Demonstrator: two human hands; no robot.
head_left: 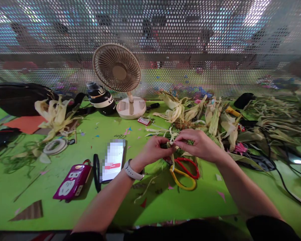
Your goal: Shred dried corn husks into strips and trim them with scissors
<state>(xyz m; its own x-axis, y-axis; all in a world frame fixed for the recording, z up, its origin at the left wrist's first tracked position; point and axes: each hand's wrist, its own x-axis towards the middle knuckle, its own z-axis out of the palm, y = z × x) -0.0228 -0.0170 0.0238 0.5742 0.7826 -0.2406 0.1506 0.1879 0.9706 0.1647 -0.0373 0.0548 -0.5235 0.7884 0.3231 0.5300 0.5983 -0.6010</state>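
Observation:
My left hand (157, 149), with a pale band on its wrist, pinches a piece of pale corn husk (171, 143) between thumb and fingers. From the other side my right hand (197, 143) closes its fingertips on the same piece, so the two hands almost meet. A narrow strip of it hangs below the fingers. Just under the hands lie scissors (183, 186) with one yellow and one red handle loop; their blades are mostly hidden. Thin green shreds lie around and behind the fingers.
Dried husks (177, 108) are heaped behind and to the right, among black cables. Left of my arm lie a phone (112, 160) and a purple power strip (72, 180). Behind stand a fan (117, 72) and a black bottle (102, 100), before a perforated metal screen (165, 43).

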